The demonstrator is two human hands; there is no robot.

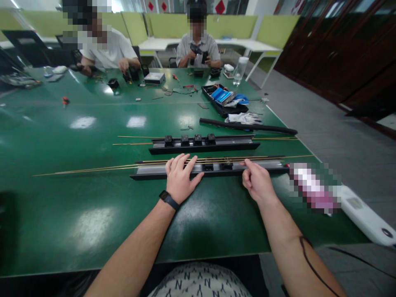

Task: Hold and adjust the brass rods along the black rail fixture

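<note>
While the left hand [181,175] lies with its fingers spread and unclenched across the front rail [151,170], its thumb rests near the rail's front edge. The right hand [256,179] extends its index finger to the gold rods [216,159], remaining fingers curled (whether it pinches a rod cannot be told). These rods run lengthwise along the front rail, overhanging both ends; on the left they project far over the green table [62,231], and on the right their tips come close to the table's right edge. Behind, just beyond a narrow strip of tabletop, the rear rail [204,149] lies roughly parallel. A black tube [247,126] bounds the space farther back; a white device [365,214] sits at the right edge. A broad stretch of tabletop separates the front rail from the near edge.
</note>
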